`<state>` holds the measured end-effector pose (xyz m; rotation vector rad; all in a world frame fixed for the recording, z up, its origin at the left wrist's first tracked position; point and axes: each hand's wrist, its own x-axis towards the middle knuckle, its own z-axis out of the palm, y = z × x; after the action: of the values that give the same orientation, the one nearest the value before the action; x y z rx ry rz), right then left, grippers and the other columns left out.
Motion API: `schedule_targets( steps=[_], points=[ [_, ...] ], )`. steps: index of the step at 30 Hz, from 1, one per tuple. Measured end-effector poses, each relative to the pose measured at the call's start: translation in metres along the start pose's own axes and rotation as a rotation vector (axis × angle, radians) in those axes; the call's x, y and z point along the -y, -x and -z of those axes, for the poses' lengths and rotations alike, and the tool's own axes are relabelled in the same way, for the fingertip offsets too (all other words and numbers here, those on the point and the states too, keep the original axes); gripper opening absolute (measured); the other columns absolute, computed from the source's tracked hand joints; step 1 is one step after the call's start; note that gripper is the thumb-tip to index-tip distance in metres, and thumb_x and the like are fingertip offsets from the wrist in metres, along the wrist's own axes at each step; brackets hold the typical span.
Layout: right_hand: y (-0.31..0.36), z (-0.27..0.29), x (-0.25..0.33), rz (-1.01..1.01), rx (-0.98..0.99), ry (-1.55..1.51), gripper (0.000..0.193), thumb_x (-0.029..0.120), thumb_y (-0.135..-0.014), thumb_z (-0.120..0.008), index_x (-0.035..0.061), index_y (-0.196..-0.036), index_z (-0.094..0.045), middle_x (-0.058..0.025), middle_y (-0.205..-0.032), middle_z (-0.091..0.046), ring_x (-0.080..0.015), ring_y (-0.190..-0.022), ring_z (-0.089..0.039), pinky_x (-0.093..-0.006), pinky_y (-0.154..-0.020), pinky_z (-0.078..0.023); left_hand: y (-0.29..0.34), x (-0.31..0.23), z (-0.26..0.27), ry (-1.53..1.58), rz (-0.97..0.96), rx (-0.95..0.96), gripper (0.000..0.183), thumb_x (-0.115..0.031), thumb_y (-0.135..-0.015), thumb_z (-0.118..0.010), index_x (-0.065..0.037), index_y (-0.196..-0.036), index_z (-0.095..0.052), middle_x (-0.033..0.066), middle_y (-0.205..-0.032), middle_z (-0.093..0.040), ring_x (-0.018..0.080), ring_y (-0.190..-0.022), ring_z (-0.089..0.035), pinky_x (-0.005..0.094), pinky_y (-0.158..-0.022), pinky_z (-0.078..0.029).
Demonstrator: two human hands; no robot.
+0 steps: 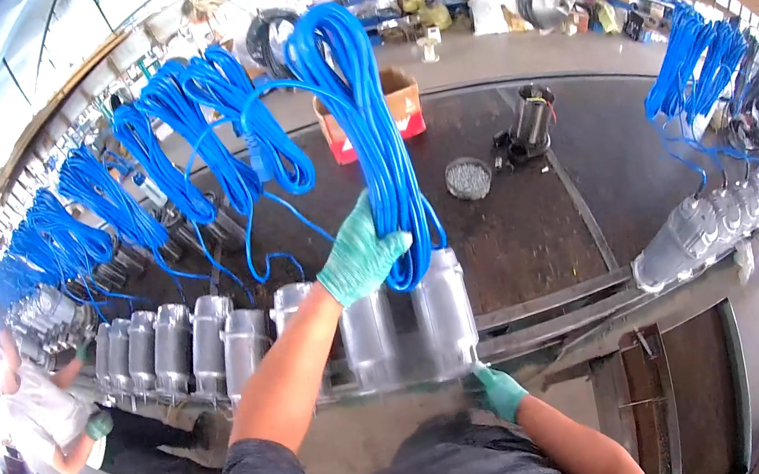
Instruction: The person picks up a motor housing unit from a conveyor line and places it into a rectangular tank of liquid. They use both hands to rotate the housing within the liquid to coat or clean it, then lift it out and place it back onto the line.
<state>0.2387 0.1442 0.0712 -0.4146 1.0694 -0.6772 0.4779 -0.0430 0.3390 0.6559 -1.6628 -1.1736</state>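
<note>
My left hand [362,252], in a green knit glove, is closed round a long coil of blue cable [372,137] and holds it up over the bench. Below the coil stands a silver metal cylinder [445,317], shaped like a pump body. At its lower end is my right hand [501,391], also gloved in green, with its fingers curled against the bottom edge and partly hidden. Another silver cylinder [370,340] stands just left of it, partly behind my left forearm.
More silver cylinders [174,349] line the bench edge leftward, with hanging blue coils [104,199] behind them. The dark bench [516,264] carries a red-brown carton [409,115], a bowl of small grey pieces [468,179] and a motor part [534,120]. A co-worker [48,402] stands at left.
</note>
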Motion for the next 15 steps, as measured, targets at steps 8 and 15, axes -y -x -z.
schedule_targets(
  steps=[8,15],
  points=[
    [0.063,0.129,-0.016,0.254,-0.444,-0.123,0.032,0.031,-0.102,-0.063,0.0017,-0.113,-0.069,-0.0108,-0.105,-0.072,-0.0234,-0.089,-0.071,-0.0402,-0.078,-0.061,-0.053,0.022,0.017,-0.788,0.033,-0.182,0.046,-0.016,-0.084,-0.073,-0.003,-0.124,-0.054,0.0264,-0.111,-0.068,0.0472,-0.106,-0.065,0.0529,-0.092,-0.052],
    [0.129,0.204,-0.094,0.261,-0.709,-0.289,0.039,0.040,-0.105,-0.056,0.0021,-0.112,-0.061,-0.0202,-0.097,-0.070,-0.0379,-0.079,-0.072,-0.0497,-0.070,-0.062,-0.117,0.020,0.033,-0.849,-0.125,-0.197,0.042,-0.017,-0.084,-0.069,-0.004,-0.122,-0.056,0.0250,-0.104,-0.069,0.0432,-0.097,-0.069,0.0501,-0.086,-0.054]
  ],
)
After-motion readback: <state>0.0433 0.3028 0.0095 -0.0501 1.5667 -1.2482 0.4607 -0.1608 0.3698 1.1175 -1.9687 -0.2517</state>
